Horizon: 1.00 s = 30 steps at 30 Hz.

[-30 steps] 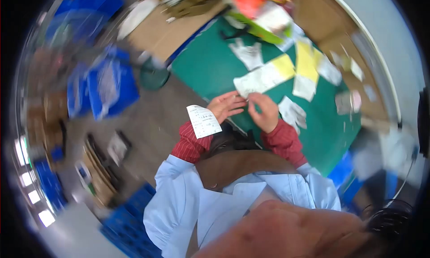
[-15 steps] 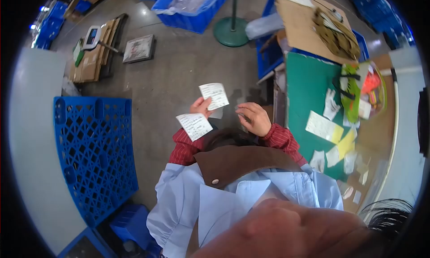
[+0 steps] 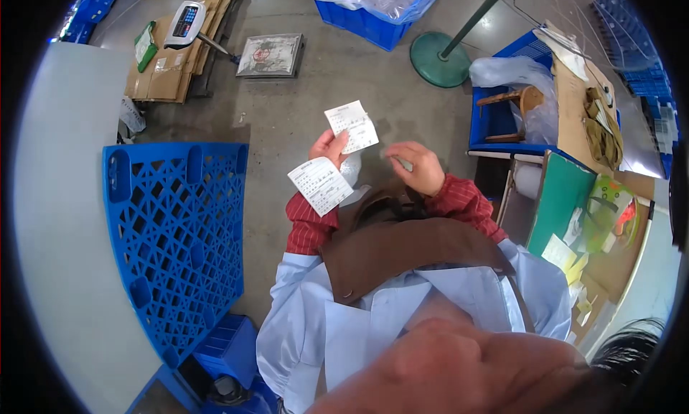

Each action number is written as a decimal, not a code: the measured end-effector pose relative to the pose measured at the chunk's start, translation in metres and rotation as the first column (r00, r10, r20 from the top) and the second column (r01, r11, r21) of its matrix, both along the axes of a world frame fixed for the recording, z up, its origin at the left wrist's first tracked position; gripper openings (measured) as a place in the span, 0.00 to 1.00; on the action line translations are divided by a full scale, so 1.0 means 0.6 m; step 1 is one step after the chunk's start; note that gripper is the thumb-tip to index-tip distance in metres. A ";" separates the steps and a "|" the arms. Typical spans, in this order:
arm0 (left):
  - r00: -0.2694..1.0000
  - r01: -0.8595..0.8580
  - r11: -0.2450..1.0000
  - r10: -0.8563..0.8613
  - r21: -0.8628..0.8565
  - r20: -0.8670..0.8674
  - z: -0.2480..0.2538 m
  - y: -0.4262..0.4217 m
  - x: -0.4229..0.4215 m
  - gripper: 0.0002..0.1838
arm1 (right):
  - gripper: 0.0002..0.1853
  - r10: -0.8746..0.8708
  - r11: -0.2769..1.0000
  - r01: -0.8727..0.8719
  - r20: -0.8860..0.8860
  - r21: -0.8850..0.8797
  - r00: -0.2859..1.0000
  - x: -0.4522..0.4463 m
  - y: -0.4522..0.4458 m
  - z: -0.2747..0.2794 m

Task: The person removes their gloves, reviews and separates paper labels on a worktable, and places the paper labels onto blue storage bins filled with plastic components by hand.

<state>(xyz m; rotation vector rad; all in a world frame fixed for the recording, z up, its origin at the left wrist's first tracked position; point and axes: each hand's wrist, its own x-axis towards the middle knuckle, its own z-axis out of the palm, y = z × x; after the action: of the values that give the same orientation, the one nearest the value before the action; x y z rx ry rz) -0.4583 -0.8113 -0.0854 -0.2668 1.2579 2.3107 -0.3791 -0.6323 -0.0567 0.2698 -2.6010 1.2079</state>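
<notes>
Two small white paper slips carry rows of dark print and marks. The far slip [image 3: 360, 129] sits under the thumb of the left hand [image 3: 330, 147], face up and slightly turned. The near slip [image 3: 320, 187], a little to the left, lies face up at a slant over the wrist; how it is held is hidden. The slips look flat and unfolded.

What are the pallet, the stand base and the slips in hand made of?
Pallet: likely molded plastic, satin blue; openwork lattice.
Stand base: probably painted metal, glossy green; highlights, heavy-looking disc.
Slips: paper, matte white; thin, printed, crisp edges.
</notes>
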 end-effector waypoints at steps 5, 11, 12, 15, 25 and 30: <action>0.999 -0.054 0.997 0.054 0.049 -0.007 -0.029 0.017 -0.166 0.13 | 0.07 -0.056 0.997 0.064 0.187 -0.038 0.981 -0.150 0.012 -0.022; 0.992 -0.124 0.990 0.124 -0.065 -0.006 -0.036 0.021 -0.378 0.11 | 0.08 0.030 0.969 0.006 0.142 -0.246 0.989 -0.406 0.015 -0.020; 0.992 -0.126 0.987 0.128 -0.098 0.009 -0.036 0.017 -0.412 0.11 | 0.09 0.065 0.961 -0.026 0.132 -0.276 0.989 -0.448 0.006 -0.011; 0.990 -0.135 0.977 0.140 -0.166 0.018 -0.038 0.012 -0.516 0.11 | 0.11 0.182 0.958 -0.140 0.155 -0.250 0.971 -0.572 -0.014 0.009; 0.993 -0.112 0.976 0.117 -0.184 0.015 -0.099 -0.051 -0.838 0.09 | 0.07 -0.184 0.962 0.234 0.298 -0.141 0.937 -0.869 -0.033 -0.057; 1.000 -0.005 0.979 0.011 -0.203 0.029 -0.083 -0.066 -1.014 0.09 | 0.07 -0.301 0.896 0.414 0.462 -0.164 0.834 -0.960 -0.022 -0.131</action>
<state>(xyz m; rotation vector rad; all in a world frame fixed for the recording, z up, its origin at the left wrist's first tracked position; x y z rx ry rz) -1.0665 -0.8508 -0.1350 -0.3751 1.4815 2.1781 -0.9553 -0.6457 -0.1353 -0.5834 -2.6124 1.5714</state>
